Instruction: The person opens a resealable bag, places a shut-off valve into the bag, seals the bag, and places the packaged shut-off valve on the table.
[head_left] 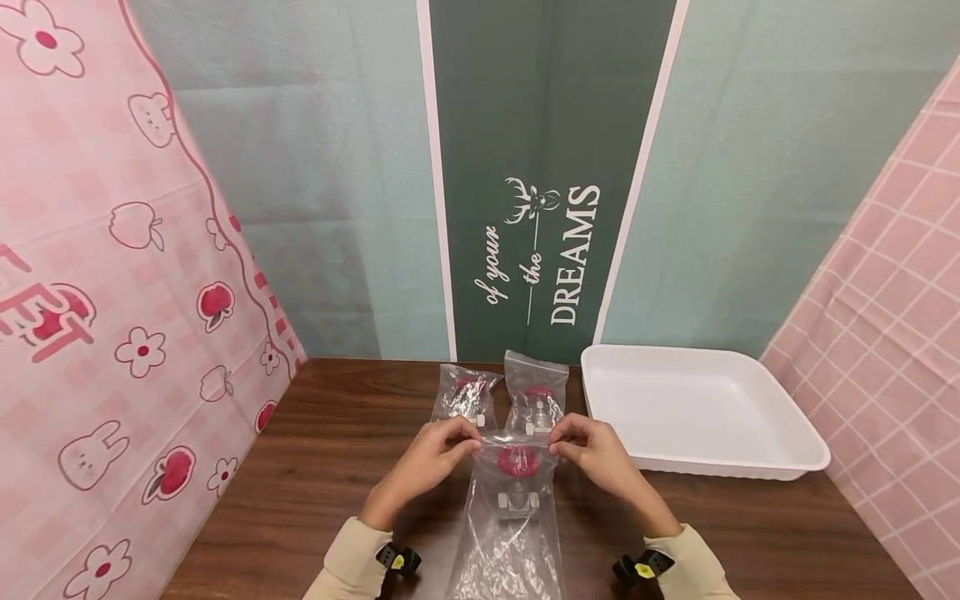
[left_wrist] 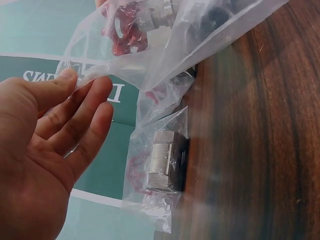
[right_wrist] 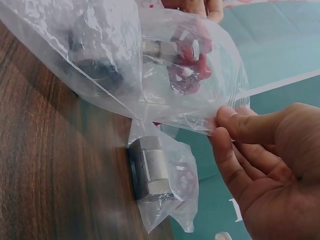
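A clear zip bag [head_left: 510, 542] stands in front of me with a metal valve [head_left: 518, 502] inside, its red handwheel [head_left: 517, 460] up near the bag's top. My left hand [head_left: 438, 450] pinches the bag's top edge at the left corner between thumb and fingers. At the right corner my right hand [head_left: 592, 450] pinches the same edge. Both wrist views show thumb and fingertips on the plastic, in the left hand [left_wrist: 55, 115] and the right hand [right_wrist: 260, 155] alike. Whether the zip is closed I cannot tell.
Behind it stand two more bagged valves, a left bag [head_left: 467, 393] and a right bag [head_left: 537, 392], both with red handwheels. A white tray [head_left: 705, 467] lies at the right on the brown wood table [head_left: 300, 483]. Fabric curtains [head_left: 360, 167] enclose the table's back and sides.
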